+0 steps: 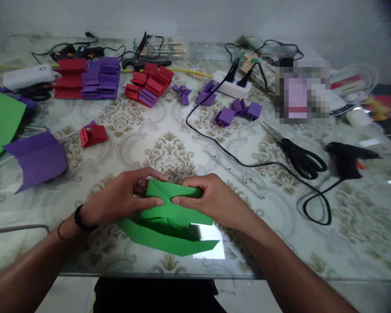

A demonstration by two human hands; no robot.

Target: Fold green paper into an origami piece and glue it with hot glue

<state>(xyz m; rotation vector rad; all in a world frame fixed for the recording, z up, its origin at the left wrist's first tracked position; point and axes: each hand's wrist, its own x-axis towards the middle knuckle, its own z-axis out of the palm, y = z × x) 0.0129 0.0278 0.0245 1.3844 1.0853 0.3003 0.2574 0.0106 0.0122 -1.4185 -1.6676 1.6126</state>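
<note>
A folded green paper [169, 224] lies near the front edge of the glass-topped table [169, 148]. My left hand [124, 195] pinches its upper left fold, thumb on top and fingers curled behind. My right hand [215, 198] grips the upper right fold, and the two thumbs nearly meet at the paper's middle crease. Both hands are closed on the same sheet. The lower flap of the paper sticks out toward me.
Folded red pieces [150, 84] and purple pieces [101, 78] lie at the back. A purple sheet [39, 158] and a green sheet [1, 121] sit at left. Scissors [296, 154], a black glue gun [348, 158] with its cord, a clear ruler [234, 171] and a power strip [230, 87] lie at right.
</note>
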